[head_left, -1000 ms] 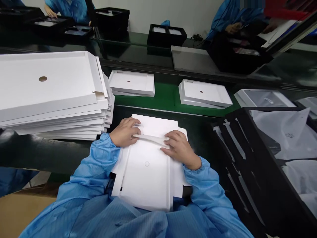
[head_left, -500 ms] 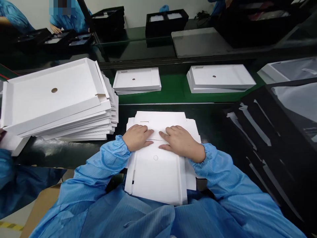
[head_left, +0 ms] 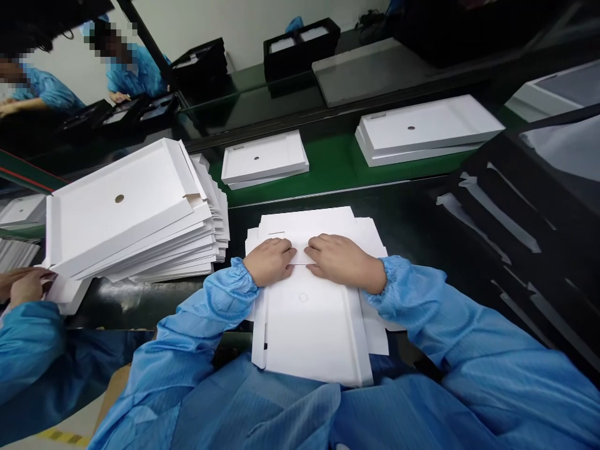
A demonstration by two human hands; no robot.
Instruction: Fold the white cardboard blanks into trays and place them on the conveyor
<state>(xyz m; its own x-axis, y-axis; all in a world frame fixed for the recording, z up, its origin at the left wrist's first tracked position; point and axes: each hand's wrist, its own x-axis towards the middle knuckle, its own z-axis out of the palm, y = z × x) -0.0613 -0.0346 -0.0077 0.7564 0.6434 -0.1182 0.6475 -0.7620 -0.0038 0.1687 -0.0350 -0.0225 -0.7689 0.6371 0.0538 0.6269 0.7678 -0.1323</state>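
Note:
A white cardboard box blank (head_left: 312, 337) lies in front of me, its near end at my body, with a faint ring mark on it and a crease across it. My left hand (head_left: 270, 261) is on its left side at the crease, fingers curled and thumb close to them, pinching the card. Opposite it, my right hand (head_left: 344, 262) pinches the same crease, fingers bent and thumb below. The two hands are a small gap apart. More white flat card shows beneath the blank on both sides.
A tall stack of white box trays (head_left: 126, 212) stands left. White boxes (head_left: 262, 159) and more white boxes (head_left: 422, 128) sit on the green belt (head_left: 332, 169). A black case (head_left: 529, 206) is at right. A co-worker's hand (head_left: 28, 284) is at far left; other people work behind.
My fingers have curled in more and the hands have drawn slightly closer at the crease. The view has tilted and shifted, bringing a co-worker's hands in at left.

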